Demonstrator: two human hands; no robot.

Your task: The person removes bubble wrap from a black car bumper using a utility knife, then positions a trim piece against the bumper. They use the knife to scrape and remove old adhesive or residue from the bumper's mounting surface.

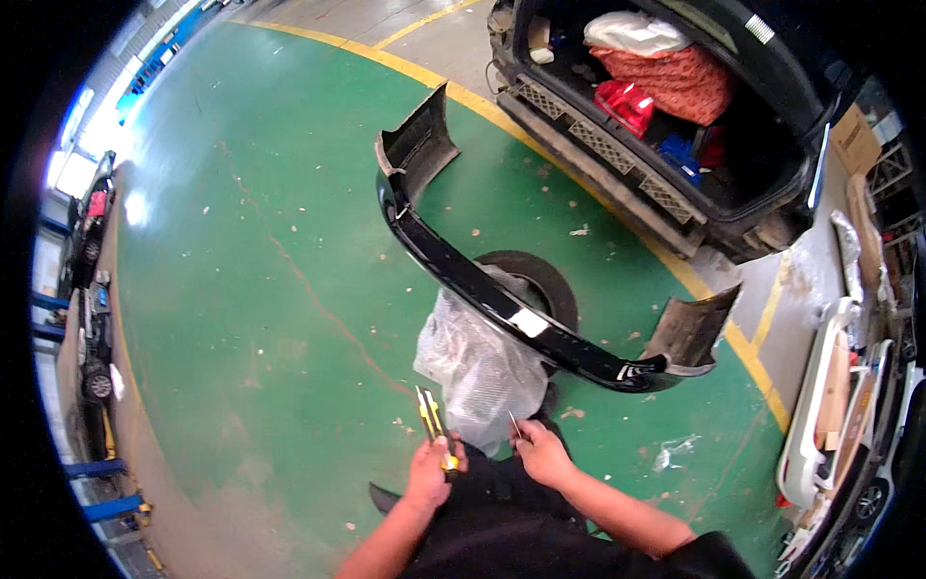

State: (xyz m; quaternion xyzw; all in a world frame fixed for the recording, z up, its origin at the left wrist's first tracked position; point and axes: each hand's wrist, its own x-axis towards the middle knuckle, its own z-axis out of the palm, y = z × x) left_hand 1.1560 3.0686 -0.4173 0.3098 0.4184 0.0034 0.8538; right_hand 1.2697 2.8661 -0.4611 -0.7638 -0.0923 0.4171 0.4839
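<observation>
L hand [431, 473] round yel. knife [429, 413], R hand [542, 455] round thin strip [515, 426]; car boot [767, 150] w/ red bundle [667, 82]

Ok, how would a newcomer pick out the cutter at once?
Start at the long black bumper. Crumpled clear wrap shows below its middle; at the wrap's lower left, the left hand holds the cutter. Its yellow-and-black body sets it apart from the thin item in the right hand.

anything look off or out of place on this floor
Yes: a black bumper sits across a tire and clear wrap, rather than on a car. Right of it, a loose plastic scrap looks like litter.
</observation>
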